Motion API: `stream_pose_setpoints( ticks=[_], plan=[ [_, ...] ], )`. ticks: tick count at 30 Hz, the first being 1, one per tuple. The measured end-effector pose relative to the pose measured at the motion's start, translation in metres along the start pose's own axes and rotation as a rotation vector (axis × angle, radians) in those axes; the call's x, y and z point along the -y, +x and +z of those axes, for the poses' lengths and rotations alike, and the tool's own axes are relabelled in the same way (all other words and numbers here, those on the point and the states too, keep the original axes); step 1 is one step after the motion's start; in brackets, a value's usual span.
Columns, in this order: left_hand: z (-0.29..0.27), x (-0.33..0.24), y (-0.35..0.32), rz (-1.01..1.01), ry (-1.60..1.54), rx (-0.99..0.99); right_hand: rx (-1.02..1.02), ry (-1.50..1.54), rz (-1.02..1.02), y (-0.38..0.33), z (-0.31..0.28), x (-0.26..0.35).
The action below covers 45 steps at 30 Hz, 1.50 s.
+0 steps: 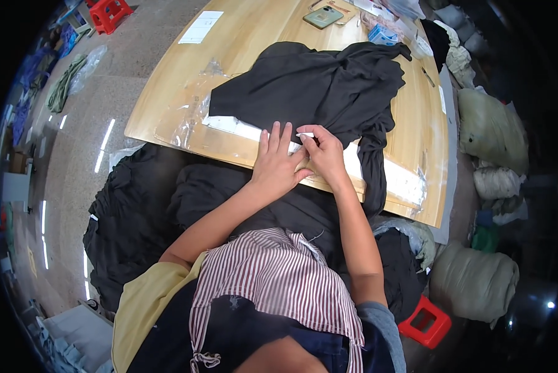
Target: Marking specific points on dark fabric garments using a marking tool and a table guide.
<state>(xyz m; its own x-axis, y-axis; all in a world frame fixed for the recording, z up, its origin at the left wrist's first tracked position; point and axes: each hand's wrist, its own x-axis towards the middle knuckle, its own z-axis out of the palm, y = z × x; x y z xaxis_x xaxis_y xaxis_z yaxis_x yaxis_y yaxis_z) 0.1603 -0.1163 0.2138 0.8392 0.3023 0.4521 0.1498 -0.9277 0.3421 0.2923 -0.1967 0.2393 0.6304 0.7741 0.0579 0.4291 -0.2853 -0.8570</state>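
A black garment [304,87] lies spread over the wooden table, its near edge in front of my hands. My left hand [276,163] rests flat with fingers stretched, their tips at that edge. Close beside it, my right hand [326,155] pinches a small white piece [305,135] between thumb and fingers, at the garment's edge; its exact kind is hard to make out, though it resembles chalk. A white strip [235,127] shows from under the garment. One narrow black part of the cloth [372,168] hangs over the table's near edge, right of my right forearm.
On the wooden table [167,93] lie a phone [322,17], a paper sheet [202,27] and a blue packet [383,35]. Black cloth [136,205] heaps below the near edge. Stuffed bundles [478,280] stand at right; red stools [425,322] are lower right and upper left.
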Motion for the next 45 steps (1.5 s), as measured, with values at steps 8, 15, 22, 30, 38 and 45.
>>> stream_pose_setpoints(
  ticks=[8, 15, 22, 30, 38, 45],
  plan=[
    [0.000, -0.001, 0.001, -0.043, -0.012, 0.065, -0.129, -0.264, -0.195, -0.001, 0.008, 0.000],
    [-0.003, -0.001, 0.000, -0.032, 0.013, 0.049, -0.239, -0.509, -0.356, 0.002, 0.016, 0.014],
    [0.009, 0.002, -0.001, 0.090, -0.119, -0.031, -0.109, -0.078, -0.239, 0.022, 0.031, 0.031],
    [0.010, 0.004, 0.000, 0.085, -0.216, -0.025, -0.029, -0.349, -0.384, 0.036, 0.053, 0.028],
    [0.008, 0.002, 0.043, 0.018, -0.048, -0.049, -0.422, 0.418, -0.042, 0.033, 0.002, 0.029],
    [-0.044, 0.033, 0.128, 0.360, 0.299, 0.007, -0.291, 0.571, 0.039, -0.084, -0.016, 0.003]
  ],
)
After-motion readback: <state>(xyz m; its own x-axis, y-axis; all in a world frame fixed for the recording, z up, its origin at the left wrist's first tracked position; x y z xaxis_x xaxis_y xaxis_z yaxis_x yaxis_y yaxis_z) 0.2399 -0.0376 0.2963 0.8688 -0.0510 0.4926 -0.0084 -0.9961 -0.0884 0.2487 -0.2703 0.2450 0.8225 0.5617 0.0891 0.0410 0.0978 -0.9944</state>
